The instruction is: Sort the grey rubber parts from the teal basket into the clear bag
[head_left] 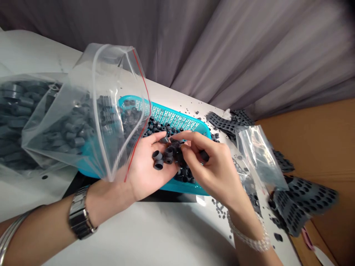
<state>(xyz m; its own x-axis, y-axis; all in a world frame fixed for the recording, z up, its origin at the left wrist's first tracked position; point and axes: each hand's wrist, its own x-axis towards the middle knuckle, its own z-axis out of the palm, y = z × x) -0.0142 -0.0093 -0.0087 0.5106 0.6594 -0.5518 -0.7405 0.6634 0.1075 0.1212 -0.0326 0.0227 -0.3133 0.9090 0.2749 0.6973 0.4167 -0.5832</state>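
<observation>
In the head view, your left hand (144, 166) lies open, palm up, with small grey rubber rings (163, 157) on it. Your right hand (213, 170) is over them and seems to pinch one ring, but this is hard to see. Under your hands is a teal plastic basket (177, 120) with more rings, and a clear zip bag (91, 122) full of rings is just beside your left hand.

L hand (145, 166) palm-up — R hand (212, 170) pinching

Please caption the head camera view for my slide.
Left hand holds grey rubber rings, right hand touching them, above a turquoise basket.
</observation>
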